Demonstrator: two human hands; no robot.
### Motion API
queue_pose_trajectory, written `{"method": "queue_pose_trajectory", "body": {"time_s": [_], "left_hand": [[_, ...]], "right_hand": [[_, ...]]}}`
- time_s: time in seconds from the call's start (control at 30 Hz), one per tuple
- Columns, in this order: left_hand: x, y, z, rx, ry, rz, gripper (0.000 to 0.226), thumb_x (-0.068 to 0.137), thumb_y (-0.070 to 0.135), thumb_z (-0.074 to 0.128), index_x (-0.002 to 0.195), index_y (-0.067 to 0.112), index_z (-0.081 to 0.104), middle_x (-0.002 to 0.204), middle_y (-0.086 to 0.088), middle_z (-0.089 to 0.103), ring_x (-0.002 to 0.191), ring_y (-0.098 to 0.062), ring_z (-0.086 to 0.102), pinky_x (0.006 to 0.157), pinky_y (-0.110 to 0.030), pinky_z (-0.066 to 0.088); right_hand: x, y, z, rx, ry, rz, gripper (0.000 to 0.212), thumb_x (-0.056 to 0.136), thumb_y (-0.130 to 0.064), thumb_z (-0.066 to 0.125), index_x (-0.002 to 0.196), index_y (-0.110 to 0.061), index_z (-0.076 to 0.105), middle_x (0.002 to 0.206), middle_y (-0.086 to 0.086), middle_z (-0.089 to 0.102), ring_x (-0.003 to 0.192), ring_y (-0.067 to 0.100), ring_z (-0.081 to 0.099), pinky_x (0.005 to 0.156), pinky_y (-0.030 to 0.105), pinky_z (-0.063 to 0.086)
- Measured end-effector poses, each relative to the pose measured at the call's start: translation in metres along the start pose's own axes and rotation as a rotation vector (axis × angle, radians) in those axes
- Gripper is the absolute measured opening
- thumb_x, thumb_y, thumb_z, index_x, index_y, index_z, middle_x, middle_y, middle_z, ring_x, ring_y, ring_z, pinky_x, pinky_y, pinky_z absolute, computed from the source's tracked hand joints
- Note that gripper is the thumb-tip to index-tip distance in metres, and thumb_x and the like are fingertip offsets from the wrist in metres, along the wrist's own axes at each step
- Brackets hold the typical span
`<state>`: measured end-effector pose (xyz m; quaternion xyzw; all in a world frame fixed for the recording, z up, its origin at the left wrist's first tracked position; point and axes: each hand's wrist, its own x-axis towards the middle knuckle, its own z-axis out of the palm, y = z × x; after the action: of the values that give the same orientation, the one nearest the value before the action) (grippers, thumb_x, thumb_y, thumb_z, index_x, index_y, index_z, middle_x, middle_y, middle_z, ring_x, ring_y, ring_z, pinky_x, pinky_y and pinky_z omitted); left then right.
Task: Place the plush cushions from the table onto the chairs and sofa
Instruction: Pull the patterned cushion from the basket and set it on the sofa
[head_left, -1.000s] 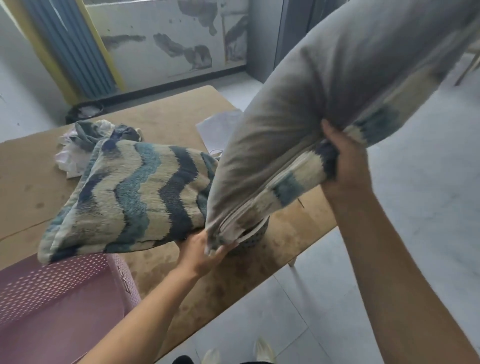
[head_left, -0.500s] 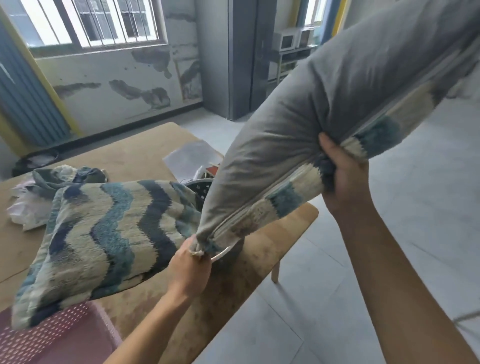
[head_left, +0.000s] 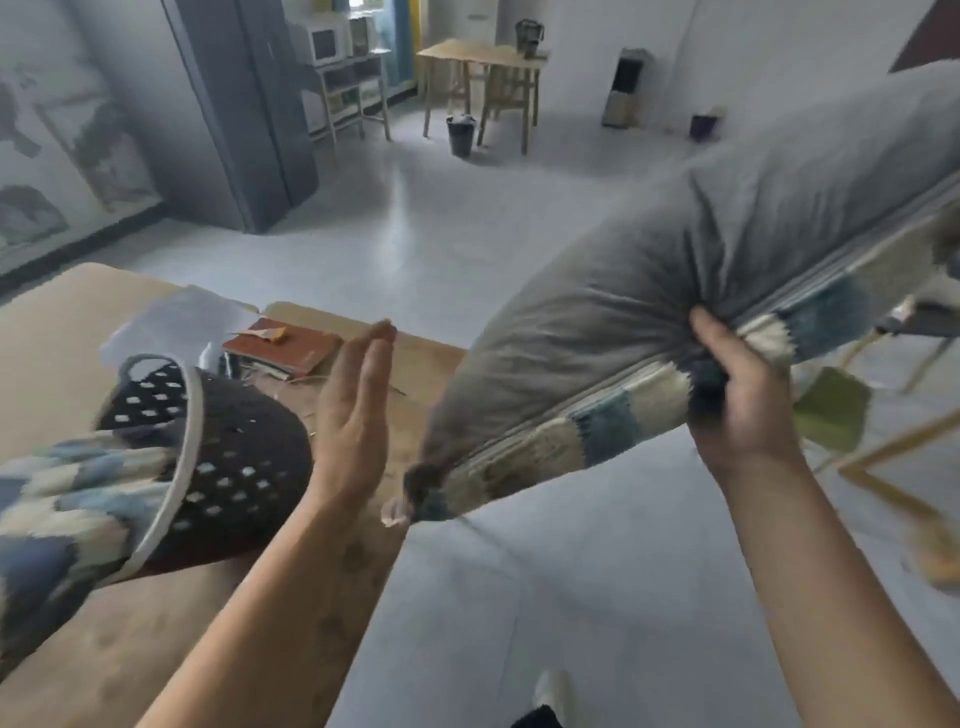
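Far left I log a 2nd striped cushion (head_left: 57, 514) on the wooden table (head_left: 67, 332), w/ a dark perforated basket (head_left: 223, 457) tipped against it. Next, my left hand (head_left: 353, 415): flat, fingers spread, holding nothing. Right of that, the grey-backed cushion (head_left: 675, 291), held in the air over the floor, its seam edge pinched in my right hand (head_left: 737, 395).
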<state>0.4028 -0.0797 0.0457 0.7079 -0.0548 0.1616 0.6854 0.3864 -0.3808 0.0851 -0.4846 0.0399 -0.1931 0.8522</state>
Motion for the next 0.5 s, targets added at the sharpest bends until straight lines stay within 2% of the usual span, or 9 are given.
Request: {"method": "queue_pose_trajectory", "body": {"time_s": [0.03,0.07,0.13,0.2,0.23,0.3,0.37,0.43,0.5], "left_hand": [[-0.007,0.004,0.023,0.063,-0.155,0.022,0.045,0.092,0.066,0.045,0.129,0.044,0.055,0.134,0.024,0.061,0.129,-0.006,0.058,0.109,-0.035,0.047],[-0.014,0.007,0.046,0.119,-0.313,0.034,0.049,0.089,0.072,0.048,0.134,0.051,0.05,0.138,0.029,0.057,0.132,-0.005,0.056,0.11,-0.036,0.046],[-0.033,0.012,0.093,0.2,-0.601,0.056,0.063,0.082,0.08,0.051,0.141,0.059,0.039,0.152,0.029,0.043,0.141,-0.002,0.044,0.117,-0.035,0.037],[-0.057,0.018,0.141,0.239,-0.787,0.093,0.081,0.078,0.08,0.056,0.15,0.052,0.031,0.158,0.027,0.034,0.144,0.008,0.033,0.117,-0.021,0.028],[-0.071,0.02,0.166,0.236,-0.83,0.111,0.087,0.078,0.078,0.058,0.154,0.047,0.03,0.158,0.024,0.036,0.143,0.007,0.034,0.116,-0.019,0.029],[-0.102,0.022,0.213,0.196,-0.818,0.137,0.077,0.085,0.07,0.059,0.153,0.038,0.04,0.152,0.015,0.052,0.138,0.001,0.047,0.112,-0.023,0.039],[-0.133,0.027,0.257,0.093,-0.719,0.134,0.045,0.097,0.047,0.057,0.137,0.028,0.06,0.127,0.013,0.07,0.121,0.003,0.061,0.1,-0.022,0.049],[-0.16,0.038,0.298,0.01,-0.615,0.088,0.022,0.104,0.027,0.053,0.118,0.021,0.069,0.106,0.018,0.074,0.101,0.01,0.065,0.085,-0.018,0.051],[-0.188,0.053,0.34,-0.024,-0.556,0.062,0.02,0.107,0.02,0.049,0.108,0.018,0.069,0.097,0.019,0.072,0.087,0.014,0.062,0.076,-0.015,0.048]], "right_hand": [[-0.012,-0.003,-0.018,-0.066,0.07,-0.011,0.04,0.087,-0.012,0.078,0.125,-0.005,0.07,0.126,0.006,0.071,0.115,0.025,0.069,0.114,0.047,0.045],[-0.024,-0.008,-0.036,-0.113,0.134,-0.035,0.037,0.087,-0.011,0.077,0.123,-0.004,0.07,0.123,0.006,0.072,0.112,0.026,0.07,0.113,0.048,0.047],[-0.05,-0.021,-0.065,-0.158,0.229,-0.099,0.044,0.087,-0.007,0.075,0.13,-0.003,0.067,0.13,0.009,0.072,0.12,0.03,0.069,0.105,0.046,0.053],[-0.074,-0.042,-0.088,-0.188,0.27,-0.163,0.043,0.088,-0.001,0.073,0.131,-0.006,0.067,0.132,0.008,0.072,0.124,0.03,0.068,0.104,0.046,0.054],[-0.085,-0.054,-0.099,-0.209,0.273,-0.193,0.043,0.088,0.0,0.072,0.13,-0.007,0.067,0.131,0.007,0.072,0.124,0.029,0.068,0.105,0.047,0.053],[-0.103,-0.076,-0.128,-0.236,0.297,-0.224,0.048,0.084,-0.013,0.08,0.13,-0.008,0.066,0.127,0.007,0.074,0.121,0.03,0.068,0.105,0.048,0.053],[-0.121,-0.098,-0.165,-0.265,0.313,-0.192,0.076,0.07,-0.041,0.092,0.132,-0.009,0.063,0.121,0.006,0.074,0.117,0.029,0.069,0.099,0.048,0.055],[-0.141,-0.123,-0.208,-0.312,0.315,-0.125,0.091,0.058,-0.065,0.09,0.131,-0.02,0.06,0.12,0.002,0.073,0.114,0.027,0.07,0.098,0.048,0.056],[-0.164,-0.149,-0.259,-0.334,0.335,-0.055,0.092,0.055,-0.079,0.082,0.128,-0.027,0.061,0.121,-0.003,0.074,0.113,0.024,0.071,0.102,0.047,0.055]]}}
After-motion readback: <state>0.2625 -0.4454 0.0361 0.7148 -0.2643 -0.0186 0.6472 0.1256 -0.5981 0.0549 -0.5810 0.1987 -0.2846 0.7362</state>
